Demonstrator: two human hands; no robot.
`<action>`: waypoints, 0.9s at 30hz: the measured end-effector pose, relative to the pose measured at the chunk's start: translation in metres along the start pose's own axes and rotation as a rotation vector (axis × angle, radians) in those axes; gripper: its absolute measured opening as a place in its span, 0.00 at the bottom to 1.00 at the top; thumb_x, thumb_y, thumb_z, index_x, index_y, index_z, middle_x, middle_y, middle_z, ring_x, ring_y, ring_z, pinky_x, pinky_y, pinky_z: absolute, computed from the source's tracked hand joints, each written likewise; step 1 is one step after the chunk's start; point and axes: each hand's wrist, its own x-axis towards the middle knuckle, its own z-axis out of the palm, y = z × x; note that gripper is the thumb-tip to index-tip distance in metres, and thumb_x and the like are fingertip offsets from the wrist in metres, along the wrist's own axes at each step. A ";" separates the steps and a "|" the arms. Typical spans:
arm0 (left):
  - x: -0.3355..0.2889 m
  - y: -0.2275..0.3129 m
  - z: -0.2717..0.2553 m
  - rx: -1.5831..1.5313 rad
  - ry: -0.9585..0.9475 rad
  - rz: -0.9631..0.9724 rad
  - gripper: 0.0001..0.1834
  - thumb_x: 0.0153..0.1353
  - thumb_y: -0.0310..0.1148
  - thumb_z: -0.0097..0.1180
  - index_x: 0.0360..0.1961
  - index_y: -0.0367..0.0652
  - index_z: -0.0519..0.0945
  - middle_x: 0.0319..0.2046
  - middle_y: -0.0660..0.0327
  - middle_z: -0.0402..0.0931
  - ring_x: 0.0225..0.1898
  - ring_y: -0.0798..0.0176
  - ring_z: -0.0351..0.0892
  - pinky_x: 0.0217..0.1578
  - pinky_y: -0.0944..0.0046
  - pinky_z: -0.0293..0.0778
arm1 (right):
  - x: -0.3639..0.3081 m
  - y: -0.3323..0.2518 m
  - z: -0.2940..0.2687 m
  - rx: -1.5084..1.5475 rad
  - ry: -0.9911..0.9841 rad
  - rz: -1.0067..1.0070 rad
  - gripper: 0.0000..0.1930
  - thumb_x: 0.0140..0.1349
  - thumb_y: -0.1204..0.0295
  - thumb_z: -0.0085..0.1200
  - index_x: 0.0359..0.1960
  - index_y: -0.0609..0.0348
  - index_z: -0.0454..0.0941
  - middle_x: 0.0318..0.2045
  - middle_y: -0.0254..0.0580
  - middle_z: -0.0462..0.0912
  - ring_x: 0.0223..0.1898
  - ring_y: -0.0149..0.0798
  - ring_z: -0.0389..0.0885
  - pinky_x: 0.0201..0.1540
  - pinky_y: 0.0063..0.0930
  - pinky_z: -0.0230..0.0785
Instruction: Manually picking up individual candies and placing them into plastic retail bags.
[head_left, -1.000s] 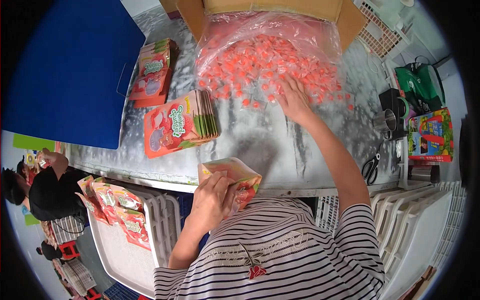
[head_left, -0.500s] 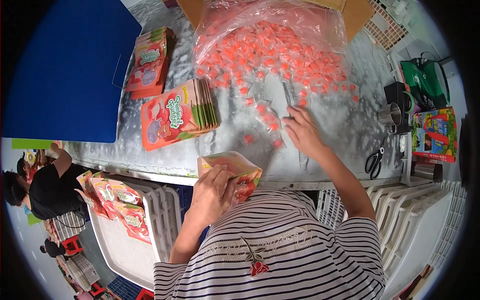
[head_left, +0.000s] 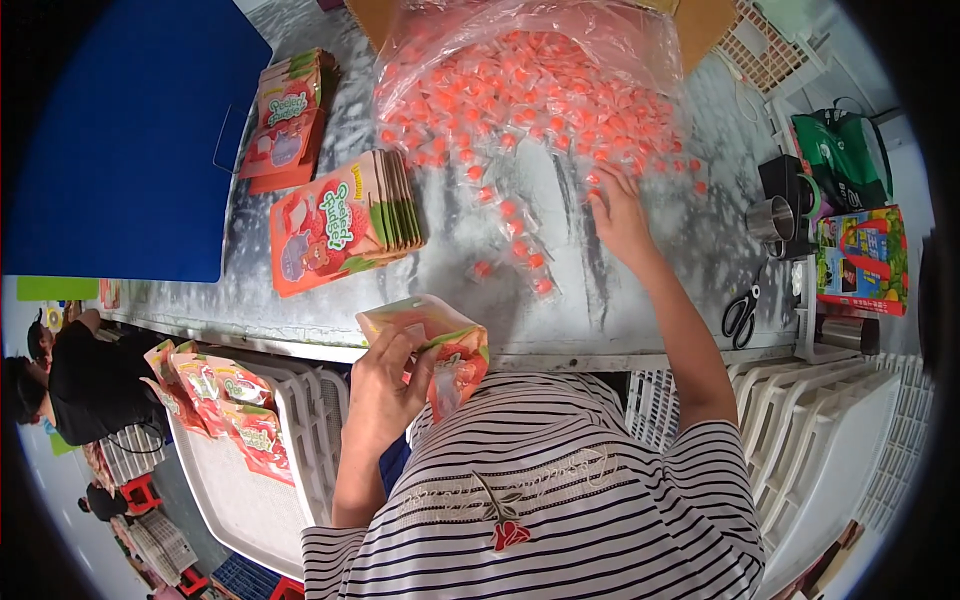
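My left hand grips a pink and red candy pouch at the table's near edge, its mouth gaping upward. My right hand reaches across the table to the near edge of a big heap of red candies in clear wrappers. Its fingers are bent and a little apart, with the fingertips over candies; no candy clearly shows in its grasp. Between the two hands, several loose wrapped candies lie in a ragged row. Left of them rests a fanned stack of flat pouches.
A second pouch stack lies beside a blue panel. Behind the heap is a clear plastic bag in a carton. Scissors and a metal cup are rightward. Filled pouches sit on a white tray.
My right hand has moved forward from the bare tabletop beside the loose candies to the heap's edge. My left hand, still gripping the pouch, has shifted a little to the left.
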 end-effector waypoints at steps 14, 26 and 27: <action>0.001 -0.006 0.001 0.031 -0.037 -0.015 0.06 0.56 0.24 0.59 0.34 0.37 0.77 0.31 0.52 0.75 0.25 0.49 0.78 0.25 0.58 0.74 | -0.059 -0.052 -0.013 0.110 -0.187 -0.101 0.16 0.57 0.77 0.55 0.48 0.62 0.74 0.50 0.45 0.75 0.50 0.50 0.71 0.52 0.37 0.67; -0.005 -0.003 0.004 0.010 -0.029 -0.026 0.07 0.55 0.25 0.60 0.35 0.36 0.77 0.36 0.52 0.77 0.27 0.48 0.79 0.27 0.57 0.76 | -0.054 -0.122 0.037 0.093 -0.406 -0.512 0.24 0.47 0.78 0.54 0.51 0.61 0.76 0.58 0.41 0.71 0.66 0.46 0.59 0.69 0.49 0.47; -0.006 -0.003 0.004 0.012 -0.028 -0.026 0.07 0.55 0.25 0.60 0.35 0.36 0.77 0.36 0.52 0.77 0.27 0.48 0.79 0.27 0.57 0.76 | -0.057 -0.119 0.039 0.095 -0.405 -0.513 0.24 0.47 0.78 0.54 0.51 0.61 0.76 0.58 0.41 0.71 0.66 0.46 0.59 0.69 0.49 0.47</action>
